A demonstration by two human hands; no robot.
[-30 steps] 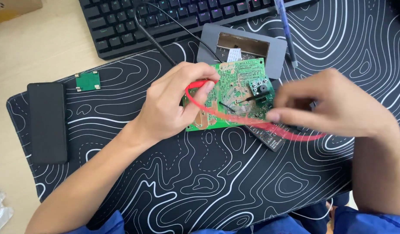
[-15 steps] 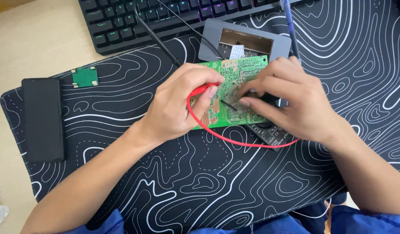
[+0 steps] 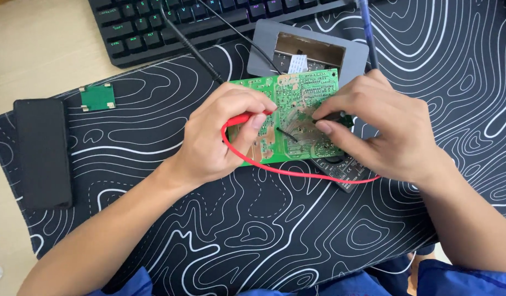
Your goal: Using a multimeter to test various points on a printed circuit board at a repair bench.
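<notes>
Pinching red probe [image 3: 243,118] in left hand [image 3: 222,140], tip on green circuit board [image 3: 297,109]; right hand [image 3: 382,129] gripping black probe [image 3: 288,134]. Dark device [image 3: 340,167] underneath mostly hidden.

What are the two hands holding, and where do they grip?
The left hand pinches a red probe by its handle; the right hand pinches a black probe near its tip, over the green circuit board.

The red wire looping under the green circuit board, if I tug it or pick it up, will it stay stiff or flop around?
The red wire sags in a loose curve across the patterned mat, so it is probably floppy and light. It runs from the left hand under the green circuit board, so a tug might drag the board.
</notes>
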